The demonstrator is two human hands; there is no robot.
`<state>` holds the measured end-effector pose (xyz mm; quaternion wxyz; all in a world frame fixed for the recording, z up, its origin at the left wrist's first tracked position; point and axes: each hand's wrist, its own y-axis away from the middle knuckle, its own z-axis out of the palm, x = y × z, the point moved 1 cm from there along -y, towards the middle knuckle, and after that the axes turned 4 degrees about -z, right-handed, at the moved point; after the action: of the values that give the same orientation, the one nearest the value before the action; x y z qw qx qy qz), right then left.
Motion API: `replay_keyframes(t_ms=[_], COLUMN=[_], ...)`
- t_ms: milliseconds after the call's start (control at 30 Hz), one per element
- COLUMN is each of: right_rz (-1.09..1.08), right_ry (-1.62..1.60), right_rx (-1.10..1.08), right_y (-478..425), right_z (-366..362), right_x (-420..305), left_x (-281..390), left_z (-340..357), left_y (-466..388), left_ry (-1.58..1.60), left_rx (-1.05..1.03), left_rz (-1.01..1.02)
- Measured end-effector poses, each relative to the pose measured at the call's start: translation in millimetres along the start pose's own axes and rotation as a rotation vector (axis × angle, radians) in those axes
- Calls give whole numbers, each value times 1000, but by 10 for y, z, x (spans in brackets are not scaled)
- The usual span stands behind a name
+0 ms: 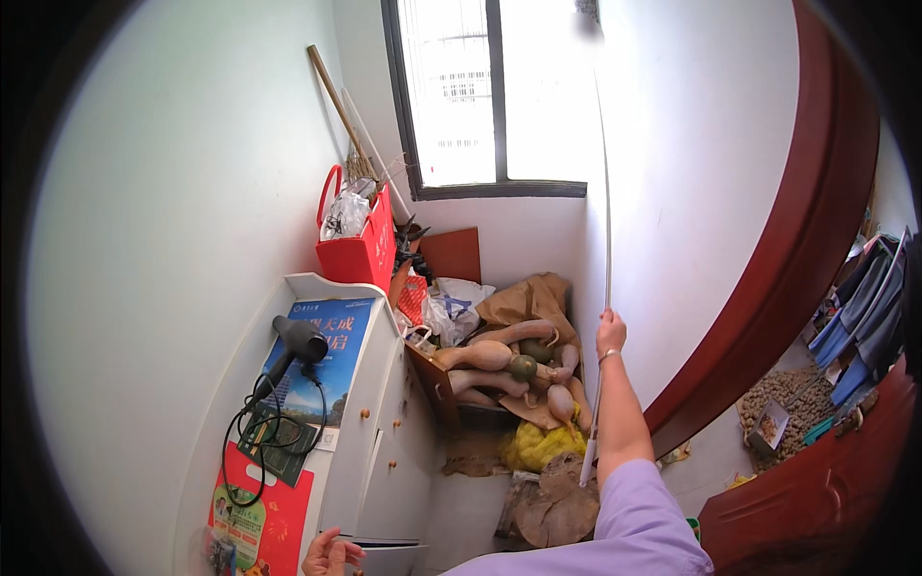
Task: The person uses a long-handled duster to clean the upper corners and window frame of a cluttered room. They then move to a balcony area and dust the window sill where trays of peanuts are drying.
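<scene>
My right hand, with a bracelet at the wrist, is closed round a long thin pole. The pole rises along the white wall to a blurred dark head high beside the window; its pale lower handle end hangs below my hand. At the bottom my left hand is held with its fingers loosely apart, beside the white cabinet, and holds nothing. A black hair dryer with a looped cord lies on the cabinet top.
Long squashes are heaped below the window, with plastic bags, a yellow net bag and a wood stump near them. A red gift bag stands on the cabinet's far end. A red-brown door and its frame are at the right.
</scene>
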<state>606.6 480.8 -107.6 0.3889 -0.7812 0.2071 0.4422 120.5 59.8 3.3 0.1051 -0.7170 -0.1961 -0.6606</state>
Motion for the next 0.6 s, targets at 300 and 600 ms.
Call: replay_keyframes(t_ms=[300,600], right_rz=[55,161], right_ry=[16,49], right_rx=[-95,-142], right_y=[1451,3047], right_z=[-283,-1732], right_x=[1507,1809], left_x=[105,201], left_z=[275,559], left_y=[-119,-144], left_ry=[-23,-21], left_rx=[-70,-127], left_rz=[-25,65])
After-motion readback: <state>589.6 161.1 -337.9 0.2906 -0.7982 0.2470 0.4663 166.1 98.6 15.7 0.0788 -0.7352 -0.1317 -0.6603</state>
